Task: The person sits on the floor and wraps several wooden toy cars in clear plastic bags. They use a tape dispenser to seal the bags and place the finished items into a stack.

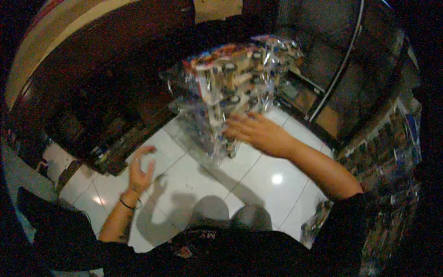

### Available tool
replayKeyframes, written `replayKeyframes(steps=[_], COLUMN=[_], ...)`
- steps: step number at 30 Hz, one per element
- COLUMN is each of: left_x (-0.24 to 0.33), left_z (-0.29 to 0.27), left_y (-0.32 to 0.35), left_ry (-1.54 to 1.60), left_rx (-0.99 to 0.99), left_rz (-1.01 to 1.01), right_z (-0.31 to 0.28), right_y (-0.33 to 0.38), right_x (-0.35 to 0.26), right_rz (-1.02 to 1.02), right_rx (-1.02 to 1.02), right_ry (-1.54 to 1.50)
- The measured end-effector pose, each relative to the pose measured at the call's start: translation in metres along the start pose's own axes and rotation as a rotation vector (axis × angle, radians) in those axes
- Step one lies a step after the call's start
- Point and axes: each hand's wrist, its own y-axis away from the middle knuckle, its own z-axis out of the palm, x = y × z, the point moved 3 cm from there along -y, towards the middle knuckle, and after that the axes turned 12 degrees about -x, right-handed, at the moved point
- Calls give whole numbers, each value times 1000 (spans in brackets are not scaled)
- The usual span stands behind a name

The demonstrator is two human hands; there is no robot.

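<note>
A bulky pack in clear shiny plastic (230,83) is in front of me, tilted and smeared by motion. Several cream, red and dark printed pieces show through its wrap. My right hand (254,131) lies against its lower right side, fingers stretched out and slightly spread over the plastic. Whether the pack rests on the floor or hangs above it, I cannot tell. To the lower left, apart from the pack, my left hand (140,171) is held over the tiles with thumb and fingers apart and nothing between them. A dark band circles that wrist.
White floor tiles (180,198) stretch below me, carrying my shadow. Dark wooden furniture (115,60) curves along the left and back. A dark cabinet with a pale metal edge (339,69) stands at the right. Stacked plastic-wrapped packs (387,152) are close on my right.
</note>
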Motion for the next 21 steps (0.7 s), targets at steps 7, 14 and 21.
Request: replayKeyframes(steps=[7,14,21], left_x=[-94,-57,-21], left_z=[209,225,209], left_y=[17,-17,-78], left_ry=[769,822,367], left_rx=[-208,-262,197], left_rz=[-561,-475,-265], right_z=[42,-9,-44], right_y=[-171,-169,-138], right_x=[102,129,112], right_rz=[-385,-644,-502], right_rx=[-118,-227,23], right_ry=[422,-227,-71])
